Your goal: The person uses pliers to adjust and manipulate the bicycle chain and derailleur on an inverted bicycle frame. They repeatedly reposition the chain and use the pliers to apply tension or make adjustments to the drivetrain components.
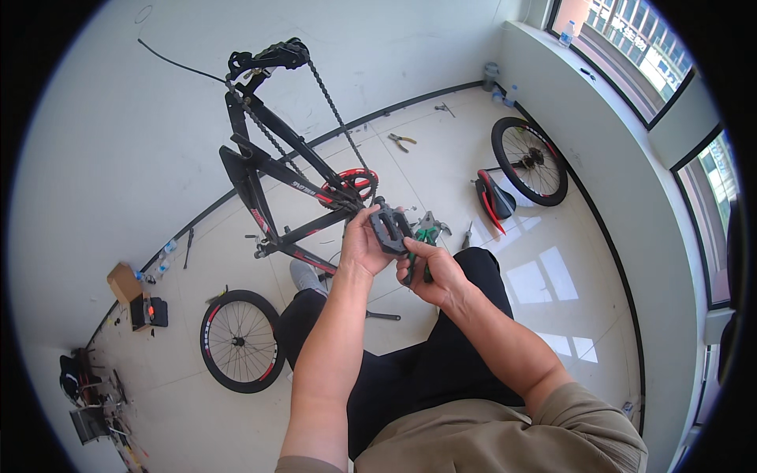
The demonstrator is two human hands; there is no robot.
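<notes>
My left hand (359,243) is closed around a black bicycle pedal (389,229), held in front of the frame's crank area. Just right of it, my right hand (436,273) grips pliers with green handles (426,235), their metal jaws pointing up and away from me. The right thumb reaches the pedal's near edge. Beyond my hands stands the black bicycle frame (264,169), without wheels, its chain (326,93) hanging from the derailleur (272,55) to a red-edged chainring (364,183). Whether the pedal is joined to the crank is hidden.
One wheel (240,340) lies on the floor at left, another (530,162) at far right beside a black-and-red saddle (495,199). Yellow-handled pliers (402,142), a screwdriver (467,235) and a dark wrench (383,316) lie about. A cardboard box (124,282) stands by the left wall.
</notes>
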